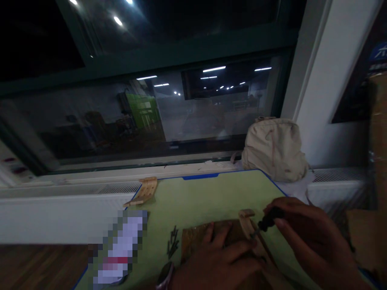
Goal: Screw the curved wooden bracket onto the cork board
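My right hand [311,233] is closed around the black handle of a screwdriver [267,220]. Its shaft points down and left at a curved, light wooden piece [247,223]. My left hand [223,257] lies spread over a brown board [193,233], which looks like cardboard, and one fingertip rests by the wooden piece close to the screwdriver's tip. Whether that tip sits on a screw is too dark and small to tell. Several dark screws [173,241] lie loose to the left of the board. The lower end of the wooden piece is partly hidden by my left hand.
The light green table [205,197] has a blue edge. Another curved wooden piece with holes [146,191] lies at its far left corner, above a pixelated flat object [123,245]. A beige backpack [273,149] stands behind the right corner, near the window and radiators [72,217].
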The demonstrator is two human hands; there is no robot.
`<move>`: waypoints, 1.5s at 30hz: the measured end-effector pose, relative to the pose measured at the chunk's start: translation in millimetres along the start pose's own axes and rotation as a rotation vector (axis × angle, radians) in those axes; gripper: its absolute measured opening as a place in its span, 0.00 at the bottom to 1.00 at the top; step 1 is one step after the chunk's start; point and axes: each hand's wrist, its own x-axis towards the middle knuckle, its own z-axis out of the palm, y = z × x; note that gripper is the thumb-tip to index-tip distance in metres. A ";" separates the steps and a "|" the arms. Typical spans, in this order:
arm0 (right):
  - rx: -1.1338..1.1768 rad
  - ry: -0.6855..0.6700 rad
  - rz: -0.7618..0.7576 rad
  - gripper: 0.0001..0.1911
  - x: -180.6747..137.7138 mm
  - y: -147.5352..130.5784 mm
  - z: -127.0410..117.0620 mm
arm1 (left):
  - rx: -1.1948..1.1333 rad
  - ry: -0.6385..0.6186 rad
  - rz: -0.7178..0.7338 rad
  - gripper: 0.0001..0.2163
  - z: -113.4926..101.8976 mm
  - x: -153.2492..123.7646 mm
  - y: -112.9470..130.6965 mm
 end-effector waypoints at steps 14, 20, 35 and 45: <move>-0.023 -0.245 -0.092 0.19 6.4 -6.8 -3.7 | -0.119 -0.117 -0.136 0.37 -18.6 -2.3 19.1; 0.095 -0.400 -0.115 0.25 6.8 -7.1 -3.0 | -0.129 -0.076 -0.131 0.39 -11.0 -7.7 14.7; -0.033 -0.232 -0.172 0.23 1.2 1.4 2.0 | -0.160 -0.239 -0.221 0.38 -29.3 1.2 25.6; 0.221 -0.124 0.019 0.11 -2.0 -1.8 5.2 | -0.187 -0.214 -0.218 0.39 -33.7 2.6 29.3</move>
